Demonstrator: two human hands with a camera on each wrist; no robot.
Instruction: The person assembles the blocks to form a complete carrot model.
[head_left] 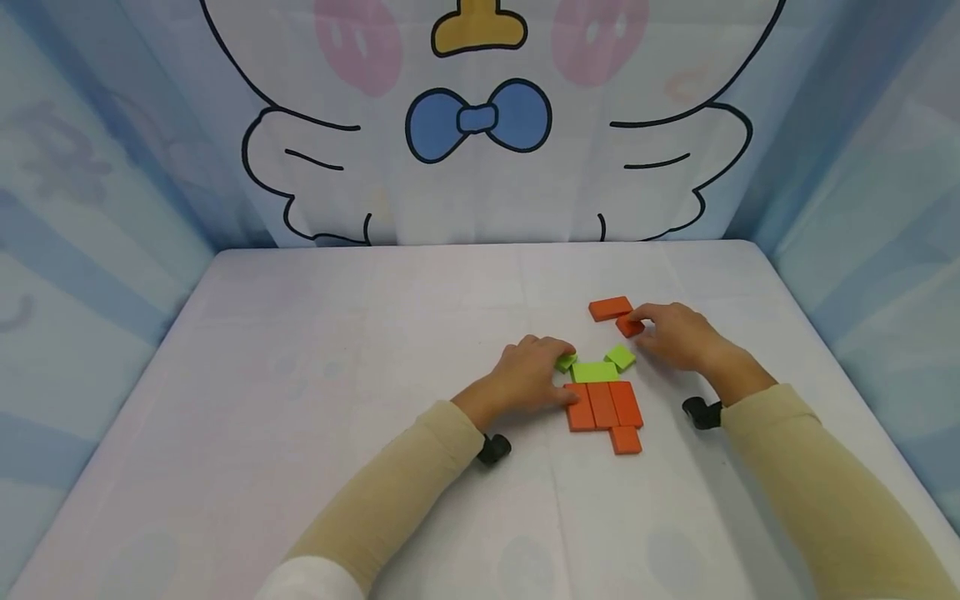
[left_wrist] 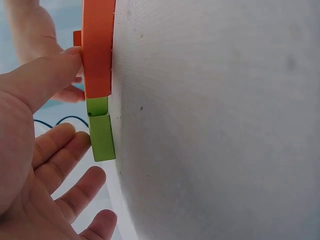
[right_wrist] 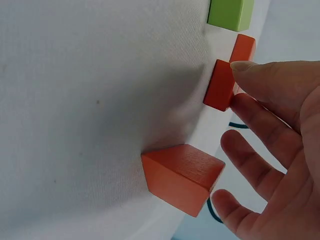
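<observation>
My left hand point(head_left: 528, 372) lies along the left side of a layout of flat wooden blocks. Its thumb touches the leftmost of three upright orange blocks point(head_left: 603, 406), and its fingertips reach a small green block point(head_left: 566, 362). In the left wrist view these fingers look loosely extended beside the green block point(left_wrist: 102, 137). Between thumb and forefinger, my right hand point(head_left: 675, 335) pinches a small orange block point(right_wrist: 219, 85). Above the orange row lies a longer green block point(head_left: 594, 372), with another small green block point(head_left: 620, 357) set at an angle to its right.
A longer orange block point(head_left: 610, 308) lies just beyond the right hand's fingers. Under the row's right end sits a small orange block point(head_left: 626, 440). The white table point(head_left: 300, 375) meets a printed cloth backdrop point(head_left: 480, 192) at the far edge.
</observation>
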